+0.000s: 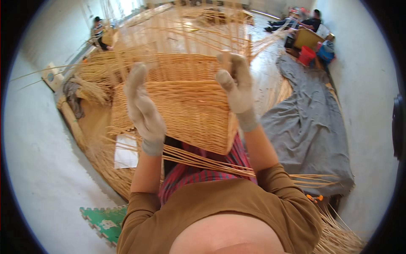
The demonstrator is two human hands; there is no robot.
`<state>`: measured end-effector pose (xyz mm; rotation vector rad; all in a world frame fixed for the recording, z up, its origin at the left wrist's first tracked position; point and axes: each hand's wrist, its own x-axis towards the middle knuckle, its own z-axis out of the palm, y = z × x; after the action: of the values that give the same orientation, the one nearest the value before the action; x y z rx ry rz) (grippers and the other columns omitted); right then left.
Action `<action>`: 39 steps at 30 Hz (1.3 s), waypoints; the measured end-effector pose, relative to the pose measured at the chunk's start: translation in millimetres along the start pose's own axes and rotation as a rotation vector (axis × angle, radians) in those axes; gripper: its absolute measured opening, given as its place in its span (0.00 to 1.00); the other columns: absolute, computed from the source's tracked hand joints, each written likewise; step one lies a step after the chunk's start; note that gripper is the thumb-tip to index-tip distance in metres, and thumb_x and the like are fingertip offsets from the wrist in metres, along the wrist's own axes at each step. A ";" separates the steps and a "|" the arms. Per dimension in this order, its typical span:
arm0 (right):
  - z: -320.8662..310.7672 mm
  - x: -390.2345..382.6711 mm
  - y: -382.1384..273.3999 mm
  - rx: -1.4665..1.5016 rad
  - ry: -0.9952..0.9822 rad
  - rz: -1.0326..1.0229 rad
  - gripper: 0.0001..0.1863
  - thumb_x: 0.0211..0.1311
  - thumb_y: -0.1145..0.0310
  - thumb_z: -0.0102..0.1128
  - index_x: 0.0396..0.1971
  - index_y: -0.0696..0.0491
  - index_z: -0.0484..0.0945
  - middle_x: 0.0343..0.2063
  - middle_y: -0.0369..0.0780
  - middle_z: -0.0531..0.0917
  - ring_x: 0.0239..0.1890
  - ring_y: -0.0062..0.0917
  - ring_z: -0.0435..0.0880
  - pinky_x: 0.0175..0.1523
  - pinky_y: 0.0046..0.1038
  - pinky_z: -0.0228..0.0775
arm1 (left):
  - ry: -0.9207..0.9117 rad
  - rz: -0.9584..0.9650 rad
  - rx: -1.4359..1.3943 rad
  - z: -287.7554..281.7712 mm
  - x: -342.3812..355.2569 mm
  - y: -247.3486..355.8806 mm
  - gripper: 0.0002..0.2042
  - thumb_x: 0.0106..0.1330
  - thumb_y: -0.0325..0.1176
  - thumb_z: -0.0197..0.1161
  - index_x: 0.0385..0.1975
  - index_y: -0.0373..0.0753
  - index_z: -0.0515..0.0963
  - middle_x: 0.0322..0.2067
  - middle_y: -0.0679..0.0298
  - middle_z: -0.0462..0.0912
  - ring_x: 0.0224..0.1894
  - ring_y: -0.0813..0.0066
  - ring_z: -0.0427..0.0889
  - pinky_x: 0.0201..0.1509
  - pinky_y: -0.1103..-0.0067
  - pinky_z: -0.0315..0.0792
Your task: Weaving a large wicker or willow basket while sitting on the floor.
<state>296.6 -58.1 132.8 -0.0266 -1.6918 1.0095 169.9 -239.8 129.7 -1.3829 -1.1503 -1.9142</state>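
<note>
An unfinished woven wicker basket, tan, with tall upright stakes rising from its rim, sits in front of me above my lap. My left hand, in a pale knitted glove, is open, fingers straight, at the basket's left front side. My right hand, gloved the same, is at the upper right corner, thumb apart from fingers and an upright stake beside them; whether it touches the stake I cannot tell. Several long loose canes lie crosswise over my striped pink lap below the basket.
Two people sit at the back left and right. Cane bundles lie left, a grey cloth right, near a red bucket. Pale walls flank me closely. A green foam mat is at lower left.
</note>
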 end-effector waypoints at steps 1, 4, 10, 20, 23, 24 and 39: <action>-10.1 1.0 -1.8 -0.123 -0.024 0.039 0.17 0.68 0.62 0.69 0.49 0.55 0.77 0.35 0.32 0.80 0.32 0.14 0.78 0.42 0.20 0.73 | 0.092 -0.082 0.133 -22.7 6.9 -15.2 0.30 0.80 0.50 0.50 0.69 0.30 0.65 0.70 0.52 0.67 0.73 0.57 0.65 0.78 0.63 0.56; -49.3 5.2 -3.1 -0.005 0.022 0.170 0.09 0.63 0.72 0.70 0.35 0.53 0.76 0.28 0.30 0.79 0.29 0.12 0.75 0.39 0.20 0.72 | 0.298 -0.328 0.626 -93.9 30.6 -83.1 0.27 0.80 0.49 0.51 0.65 0.29 0.71 0.66 0.47 0.71 0.69 0.53 0.70 0.73 0.68 0.64; -148.2 -24.0 16.7 0.081 0.069 0.108 0.08 0.64 0.76 0.68 0.30 0.52 0.75 0.25 0.29 0.76 0.28 0.11 0.71 0.44 0.19 0.75 | -0.074 -0.511 0.940 -151.2 54.9 -194.7 0.25 0.78 0.51 0.56 0.57 0.32 0.77 0.47 0.51 0.84 0.50 0.50 0.81 0.57 0.67 0.73; -275.0 -100.7 108.5 -0.326 0.928 0.217 0.19 0.75 0.59 0.62 0.53 0.59 0.76 0.45 0.39 0.82 0.46 0.24 0.82 0.55 0.28 0.74 | -0.615 -0.445 -0.021 -48.1 80.6 -65.0 0.20 0.79 0.48 0.55 0.51 0.36 0.80 0.50 0.63 0.86 0.61 0.68 0.78 0.65 0.70 0.70; -222.2 -154.4 99.3 -0.794 0.774 0.374 0.23 0.76 0.59 0.58 0.59 0.61 0.71 0.56 0.47 0.80 0.54 0.31 0.81 0.59 0.29 0.71 | -0.802 -0.220 -0.114 2.2 78.8 -13.1 0.26 0.75 0.55 0.57 0.52 0.35 0.79 0.52 0.57 0.85 0.66 0.57 0.75 0.72 0.65 0.63; -197.4 -173.1 92.0 -0.416 0.727 0.605 0.26 0.77 0.59 0.55 0.66 0.56 0.63 0.60 0.47 0.77 0.58 0.37 0.79 0.62 0.38 0.71 | -0.810 -0.021 -0.029 19.4 78.5 1.5 0.29 0.73 0.59 0.58 0.53 0.35 0.79 0.52 0.54 0.85 0.67 0.53 0.74 0.74 0.62 0.61; -92.5 -121.8 252.8 0.600 0.055 0.771 0.47 0.71 0.25 0.34 0.68 0.52 0.70 0.60 0.48 0.80 0.58 0.42 0.82 0.66 0.46 0.74 | -0.942 0.253 0.381 176.1 5.4 -9.1 0.40 0.49 0.68 0.72 0.48 0.36 0.77 0.38 0.57 0.85 0.42 0.56 0.85 0.59 0.58 0.72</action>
<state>302.8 98.4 -117.8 -0.3280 -1.2674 2.0375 249.2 -84.1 153.3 -2.1235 -1.5257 -0.7616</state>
